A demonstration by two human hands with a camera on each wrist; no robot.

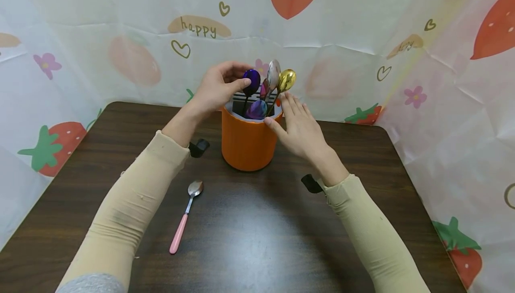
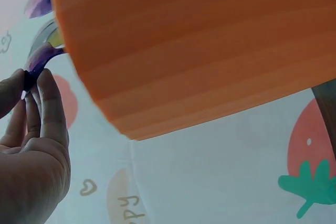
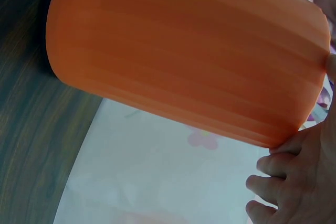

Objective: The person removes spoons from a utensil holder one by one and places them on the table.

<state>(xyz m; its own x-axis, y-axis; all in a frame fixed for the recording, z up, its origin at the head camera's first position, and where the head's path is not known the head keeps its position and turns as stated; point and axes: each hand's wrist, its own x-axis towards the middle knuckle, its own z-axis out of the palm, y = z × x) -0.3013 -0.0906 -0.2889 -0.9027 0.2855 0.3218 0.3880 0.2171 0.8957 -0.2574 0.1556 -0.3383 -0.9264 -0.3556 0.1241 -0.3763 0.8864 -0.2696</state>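
Note:
An orange utensil holder [image 1: 248,143] stands upright on the table, with several spoons in it, bowls up. My left hand [image 1: 219,85] pinches the bowl of a dark blue-purple spoon [image 1: 251,82] between thumb and fingers; its handle runs down into the holder. The left wrist view shows this purple spoon [image 2: 39,61] at the fingertips. My right hand [image 1: 299,127] rests against the holder's right rim, fingers straight and thumb at the front edge. Near it are a gold spoon [image 1: 287,80], a silver spoon [image 1: 273,74] and a multicoloured spoon [image 1: 256,110].
A spoon with a pink handle [image 1: 179,234] lies on the dark wooden table [image 1: 249,230], left of the middle and nearer to me. Behind the table hangs a white backdrop [image 1: 338,29] printed with strawberries, hearts and flowers.

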